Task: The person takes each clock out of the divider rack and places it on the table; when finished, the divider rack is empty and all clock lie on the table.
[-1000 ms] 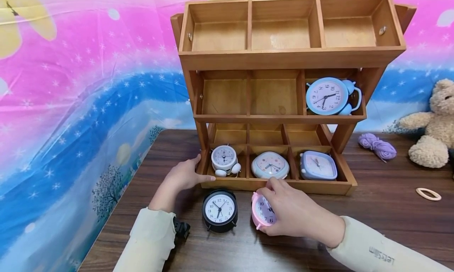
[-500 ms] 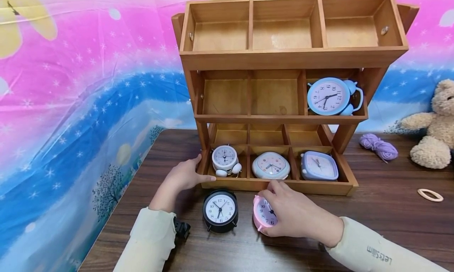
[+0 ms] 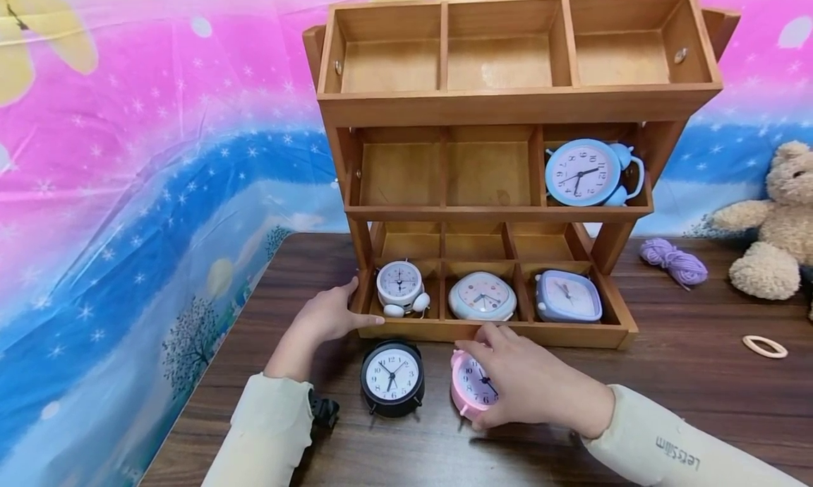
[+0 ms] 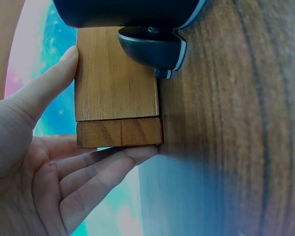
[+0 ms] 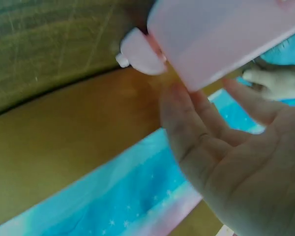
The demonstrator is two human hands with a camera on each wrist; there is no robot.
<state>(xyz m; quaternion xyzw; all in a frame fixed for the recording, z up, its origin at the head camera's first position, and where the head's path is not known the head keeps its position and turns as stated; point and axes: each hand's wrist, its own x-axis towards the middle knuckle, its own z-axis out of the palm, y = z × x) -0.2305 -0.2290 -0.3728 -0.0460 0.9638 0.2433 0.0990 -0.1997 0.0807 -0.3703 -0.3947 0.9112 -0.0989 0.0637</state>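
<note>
My right hand [image 3: 527,377] grips a pink alarm clock [image 3: 468,382] between thumb and fingers, in front of the wooden shelf [image 3: 495,334]. The hand hides the clock's right part; its pink body and one bell appear in the right wrist view. At the shelf's lower left corner, my left hand [image 3: 327,314] rests with extended fingers along the side and thumb on the front board's edge. A black alarm clock [image 3: 392,379] stands on the table between the hands. White [image 3: 399,282], pale blue-green [image 3: 483,296] and lavender [image 3: 568,296] clocks occupy the bottom tier.
A light blue alarm clock [image 3: 583,173] lies sideways in the middle tier's right compartment. To the right on the wooden table [image 3: 699,388] are purple yarn [image 3: 675,262], a wooden ring [image 3: 765,346] and a teddy bear [image 3: 778,226]. A patterned cloth [image 3: 159,155] hangs behind.
The pink clock and my right hand have come very slightly toward me, and a bit more of the dial shows. My left hand stays at the shelf corner.
</note>
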